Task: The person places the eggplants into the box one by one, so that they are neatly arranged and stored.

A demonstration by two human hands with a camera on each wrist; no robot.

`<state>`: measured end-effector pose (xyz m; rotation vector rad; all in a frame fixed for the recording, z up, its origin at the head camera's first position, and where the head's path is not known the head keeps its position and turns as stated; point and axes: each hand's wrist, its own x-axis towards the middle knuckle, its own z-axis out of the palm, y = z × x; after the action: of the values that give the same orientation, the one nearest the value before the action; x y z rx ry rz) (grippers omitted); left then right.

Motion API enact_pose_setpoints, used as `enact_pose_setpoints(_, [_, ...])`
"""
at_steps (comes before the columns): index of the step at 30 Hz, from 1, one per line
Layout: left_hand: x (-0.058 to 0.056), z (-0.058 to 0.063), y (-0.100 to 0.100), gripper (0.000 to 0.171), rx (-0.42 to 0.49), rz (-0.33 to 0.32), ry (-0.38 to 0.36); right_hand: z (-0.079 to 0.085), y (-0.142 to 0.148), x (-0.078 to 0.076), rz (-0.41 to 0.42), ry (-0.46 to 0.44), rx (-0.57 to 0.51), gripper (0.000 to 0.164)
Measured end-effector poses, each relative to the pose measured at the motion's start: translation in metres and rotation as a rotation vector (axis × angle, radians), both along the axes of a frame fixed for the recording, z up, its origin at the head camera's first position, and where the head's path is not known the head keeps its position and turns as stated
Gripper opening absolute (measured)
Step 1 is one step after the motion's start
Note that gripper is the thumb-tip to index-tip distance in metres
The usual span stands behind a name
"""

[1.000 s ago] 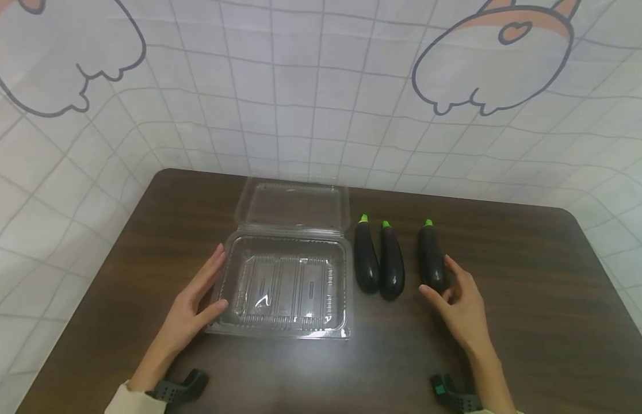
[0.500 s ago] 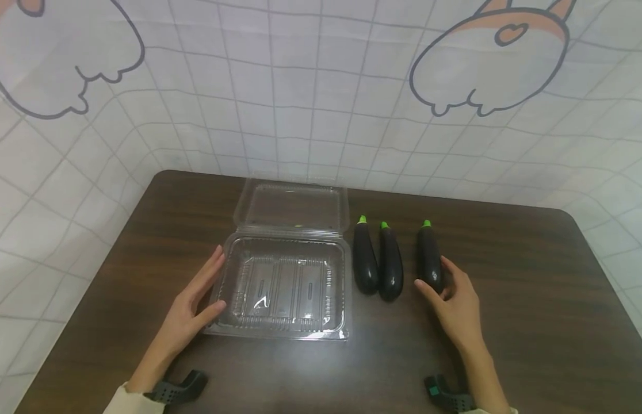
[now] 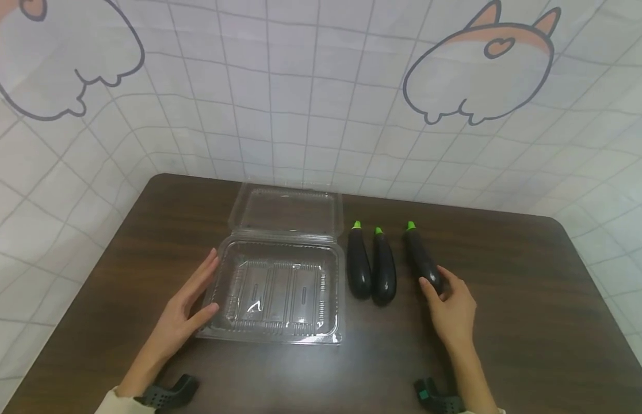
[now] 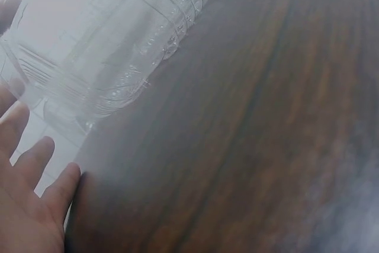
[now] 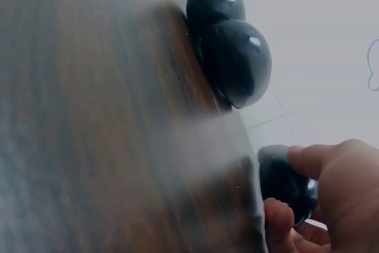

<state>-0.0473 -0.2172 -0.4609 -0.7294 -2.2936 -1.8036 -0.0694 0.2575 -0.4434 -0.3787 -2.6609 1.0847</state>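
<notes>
My right hand (image 3: 452,310) grips the rounded bottom end of the rightmost eggplant (image 3: 418,253) between thumb and fingers. This dark eggplant slants on the table, its green stem end pointing away and to the left. In the right wrist view, thumb and fingers lie on either side of its glossy end. Two more eggplants, one (image 3: 384,270) beside the other (image 3: 359,264), lie to its left. At the left side of a clear plastic clamshell box (image 3: 271,340), my left hand (image 3: 176,319) rests with fingers extended and thumb apart; the left wrist view shows its fingers spread.
The box's hinged lid (image 3: 287,213) lies folded back toward the rear of the dark wooden table (image 3: 497,259). A white grid-patterned cloth (image 3: 300,98) with cartoon animals hangs behind and around the table. Each wrist wears a dark strap mount.
My right hand has closed around the bottom of the rightmost eggplant, which has turned so its stem end swings left. The left hand stays by the box. The head view has shifted slightly.
</notes>
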Motion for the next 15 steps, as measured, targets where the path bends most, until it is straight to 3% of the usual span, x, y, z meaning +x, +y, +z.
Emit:
enact_pose_setpoints(6, [-0.002,0.0,-0.001,0.073,-0.021,0.01,-0.016,0.008,0.002,-0.001,0.013,0.096,0.009,0.051])
enact_pose_setpoints(15, [-0.002,0.001,0.0,0.074,-0.024,-0.002,-0.011,0.027,-0.001,-0.004,0.175,0.252,-0.034,0.049])
